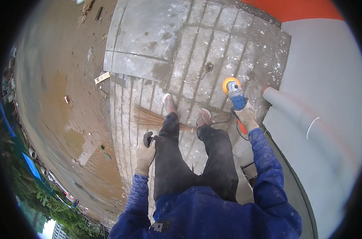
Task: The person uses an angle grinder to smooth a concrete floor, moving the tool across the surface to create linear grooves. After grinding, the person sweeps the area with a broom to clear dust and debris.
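My right hand (248, 116), in a pale work glove, is wrapped around the blue body of an angle grinder (237, 98). The grinder has a silver head and a round yellow disc (231, 85) at its far end, held above the concrete. A dark cord loops below it, beside an orange-red piece (242, 127) by my wrist. My left hand (146, 153) hangs beside my left thigh. Its glove has dark fingertips; the fingers are loosely curled, apart from the thumb, with nothing visible between them. A stick broom (149, 118) lies across the ground by my feet.
I stand in flip-flops on a grooved concrete slab (197, 51) speckled with white bits. A grey pipe (292, 106) projects by the pale wall (328, 59) on the right. Muddy wet ground (77, 131) lies beyond the slab's left edge, with a pale strip (102, 77) at that edge.
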A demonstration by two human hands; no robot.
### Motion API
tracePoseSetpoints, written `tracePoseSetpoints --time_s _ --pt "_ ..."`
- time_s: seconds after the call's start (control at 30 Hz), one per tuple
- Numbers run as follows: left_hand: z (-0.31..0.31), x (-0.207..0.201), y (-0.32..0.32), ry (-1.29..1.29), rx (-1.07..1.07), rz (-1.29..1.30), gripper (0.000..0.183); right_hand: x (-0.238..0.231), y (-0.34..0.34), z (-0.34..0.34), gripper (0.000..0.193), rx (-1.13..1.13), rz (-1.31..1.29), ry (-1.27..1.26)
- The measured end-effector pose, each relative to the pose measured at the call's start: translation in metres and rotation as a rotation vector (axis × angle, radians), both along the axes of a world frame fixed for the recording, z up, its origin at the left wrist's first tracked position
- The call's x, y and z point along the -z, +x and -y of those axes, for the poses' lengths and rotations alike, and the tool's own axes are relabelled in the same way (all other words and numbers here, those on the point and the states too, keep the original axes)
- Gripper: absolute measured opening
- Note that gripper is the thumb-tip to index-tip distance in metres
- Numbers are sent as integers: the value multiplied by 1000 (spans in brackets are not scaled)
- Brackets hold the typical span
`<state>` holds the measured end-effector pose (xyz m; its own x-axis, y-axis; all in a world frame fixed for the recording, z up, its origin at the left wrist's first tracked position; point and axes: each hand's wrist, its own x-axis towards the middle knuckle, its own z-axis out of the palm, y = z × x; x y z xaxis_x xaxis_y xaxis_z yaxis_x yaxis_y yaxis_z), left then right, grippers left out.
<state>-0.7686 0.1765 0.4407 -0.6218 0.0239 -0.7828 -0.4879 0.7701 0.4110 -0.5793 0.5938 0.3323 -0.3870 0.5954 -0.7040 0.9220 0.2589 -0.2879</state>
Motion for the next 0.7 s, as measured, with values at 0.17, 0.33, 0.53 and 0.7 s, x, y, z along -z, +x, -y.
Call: tracePoseSetpoints --time_s 0.17,0.33,0.53,0.7 --pt "-94 37 0 334 461 -141 44 61 1 29 65 -176 55 -12" --pt "-148 96 -8 683 939 -260 52 159 -6 73 62 -383 98 -38" --pt "-143 138 -24 780 1177 -415 57 267 -43 128 54 -459 -17 -104" --pt "-117 138 -48 590 1235 -569 57 331 -101 143 54 -483 -76 -43"
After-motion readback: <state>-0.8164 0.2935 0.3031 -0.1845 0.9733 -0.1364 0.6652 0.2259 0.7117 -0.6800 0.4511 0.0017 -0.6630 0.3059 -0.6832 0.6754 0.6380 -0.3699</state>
